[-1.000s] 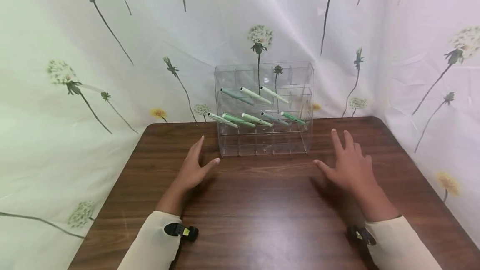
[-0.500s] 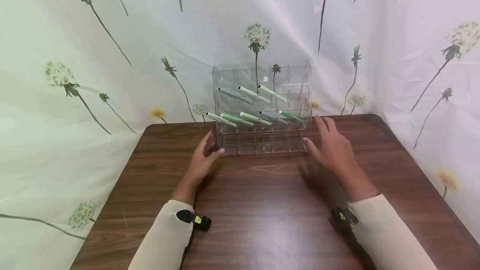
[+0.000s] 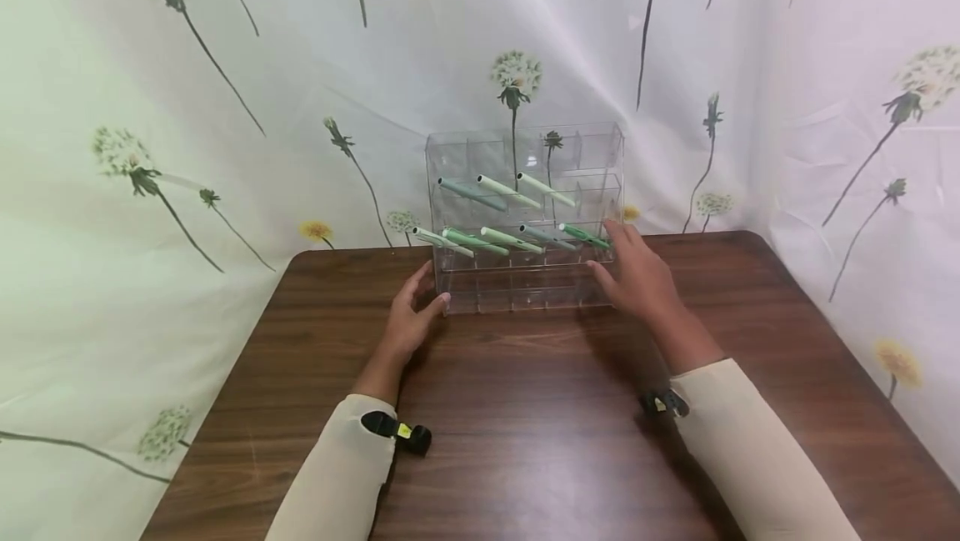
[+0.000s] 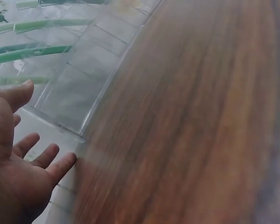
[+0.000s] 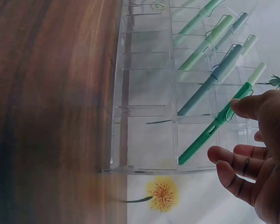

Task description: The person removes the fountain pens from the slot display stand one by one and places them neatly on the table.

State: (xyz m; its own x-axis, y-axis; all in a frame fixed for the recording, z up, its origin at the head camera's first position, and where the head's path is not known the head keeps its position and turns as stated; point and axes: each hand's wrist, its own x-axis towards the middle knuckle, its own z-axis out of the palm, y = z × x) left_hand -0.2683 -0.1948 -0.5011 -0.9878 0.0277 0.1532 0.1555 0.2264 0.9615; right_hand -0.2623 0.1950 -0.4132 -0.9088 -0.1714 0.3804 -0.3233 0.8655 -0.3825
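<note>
A clear plastic tiered rack (image 3: pixel 487 156) stands at the table's back edge, with several green and blue-grey pens slanting in its two middle tiers. My left hand (image 3: pixel 405 326) is at the rack's lower left corner, thumb toward the front, fingers extended along the side. In the left wrist view its fingertips (image 4: pixel 67 161) spread beside the rack's end wall. My right hand (image 3: pixel 641 278) is by the right side. Seen from the right wrist, its thumb overlaps the dark green clip pen (image 5: pixel 200 142) in the end slot, and its other fingers are loosely bent, not wrapped round it.
The rack stands on a dark wood-grain table (image 3: pixel 510 433) with rounded back corners. Behind and to both sides hangs a white curtain (image 3: pixel 285 49) printed with dandelions. The rack's top and bottom tiers hold no pens.
Both hands have moved inward and forward to the rack's sides, the right travelling farther left toward the end pen. The rack and pens keep their places.
</note>
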